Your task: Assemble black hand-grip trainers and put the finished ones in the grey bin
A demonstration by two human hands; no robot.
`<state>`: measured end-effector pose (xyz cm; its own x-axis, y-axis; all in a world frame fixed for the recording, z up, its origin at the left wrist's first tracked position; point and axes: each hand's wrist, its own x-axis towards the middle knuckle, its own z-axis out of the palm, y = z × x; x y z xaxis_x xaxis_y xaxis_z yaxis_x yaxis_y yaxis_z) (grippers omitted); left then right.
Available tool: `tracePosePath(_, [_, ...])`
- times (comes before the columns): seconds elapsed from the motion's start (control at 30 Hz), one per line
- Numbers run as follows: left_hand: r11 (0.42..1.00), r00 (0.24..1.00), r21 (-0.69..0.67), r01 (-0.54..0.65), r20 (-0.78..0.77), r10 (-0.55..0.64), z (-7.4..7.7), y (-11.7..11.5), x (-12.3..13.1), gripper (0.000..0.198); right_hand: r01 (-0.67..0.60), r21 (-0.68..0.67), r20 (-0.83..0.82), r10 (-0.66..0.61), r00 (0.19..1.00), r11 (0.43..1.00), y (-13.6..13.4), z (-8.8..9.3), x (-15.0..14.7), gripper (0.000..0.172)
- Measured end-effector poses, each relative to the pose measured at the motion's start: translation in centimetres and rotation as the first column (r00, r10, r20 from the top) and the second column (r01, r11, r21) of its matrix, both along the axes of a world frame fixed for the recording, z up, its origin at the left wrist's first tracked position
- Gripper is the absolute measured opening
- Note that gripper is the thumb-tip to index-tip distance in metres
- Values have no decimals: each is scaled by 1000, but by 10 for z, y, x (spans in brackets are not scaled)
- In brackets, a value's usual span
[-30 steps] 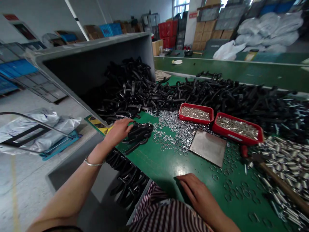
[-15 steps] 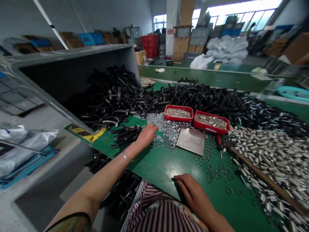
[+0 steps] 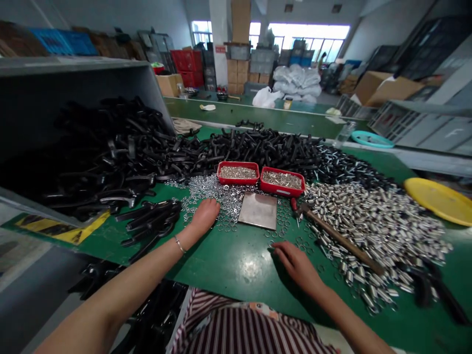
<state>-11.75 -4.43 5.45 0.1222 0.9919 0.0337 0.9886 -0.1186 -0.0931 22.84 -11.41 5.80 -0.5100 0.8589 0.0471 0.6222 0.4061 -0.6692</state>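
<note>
My left hand (image 3: pixel 205 216) is over the near edge of the spread of small shiny nuts and rings (image 3: pixel 204 191). Its fingers are bunched downward, and whatever is in them is hidden. Low over the green tabletop, my right hand (image 3: pixel 298 263) has its fingers stretched out toward the left, near some loose thin rings (image 3: pixel 303 244). I make out nothing held in it. Between and beyond the hands lies a square metal plate (image 3: pixel 257 210). Just left of my left hand are several black handle-like parts (image 3: pixel 153 221) in a small group.
Two red trays (image 3: pixel 282 191) of small metal pieces stand behind the plate. A hammer (image 3: pixel 342 241) lies against a heap of metal sleeves (image 3: pixel 372 216) on the right. Black parts (image 3: pixel 258 145) pile up across the back, spilling from a grey crate (image 3: pixel 162 98) at left. A yellow lid (image 3: pixel 438 201) is far right.
My view has turned right, bringing the yellow lid into sight. The left hand has come nearer to me over the nuts; the right hand has moved forward toward the plate.
</note>
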Motion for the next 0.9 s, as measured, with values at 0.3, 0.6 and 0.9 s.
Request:
tracePosePath(0.3, [994, 995, 19, -103, -7, 103, 1, -1, -9, 27, -310, 240, 373, 208, 904, 920, 155, 29, -122, 31])
tracePosePath(0.6, [991, 991, 10, -136, 8, 136, -3, -10, -20, 22, -366, 86, 417, 300, 858, 927, 220, 24, -162, 10])
tracePosePath(0.9, [996, 979, -30, 88, 187, -81, -7, -4, -33, 19, -85, -107, -48, 80, 996, 991, 204, 14, -161, 17])
